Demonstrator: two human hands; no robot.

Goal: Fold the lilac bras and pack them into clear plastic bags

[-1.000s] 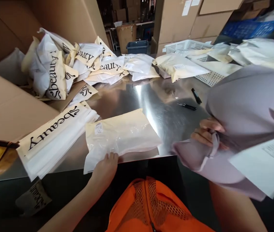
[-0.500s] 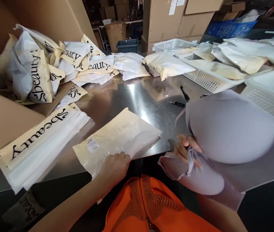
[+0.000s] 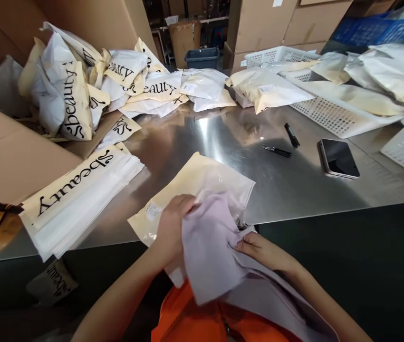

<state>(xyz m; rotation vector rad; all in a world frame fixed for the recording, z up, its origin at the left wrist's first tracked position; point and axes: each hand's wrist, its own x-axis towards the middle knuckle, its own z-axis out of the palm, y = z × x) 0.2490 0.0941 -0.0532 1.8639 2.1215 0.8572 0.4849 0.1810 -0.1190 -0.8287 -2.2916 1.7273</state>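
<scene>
Lilac cloth that hung out to my right half a second ago is now in front of me, its upper end brought against the cream bag, and the phone it mostly covered shows on the surface. My left grip is closed over the near side of the bag, with a fold of the cloth against its fingertips — whether it pinches that fold too, I cannot tell. My right grip is closed on the cloth, thumb pressed in near the bag's right corner. The rest of the cloth drops past the edge toward my orange vest and along my right forearm. The bag lies askew at the near edge of the surface, its small printed label left of my left grip. To the left is a stack of flat bags, beside a cardboard box. A pen and snips lie near each other left of the phone; a white basket stands beyond — filled bags in it.
</scene>
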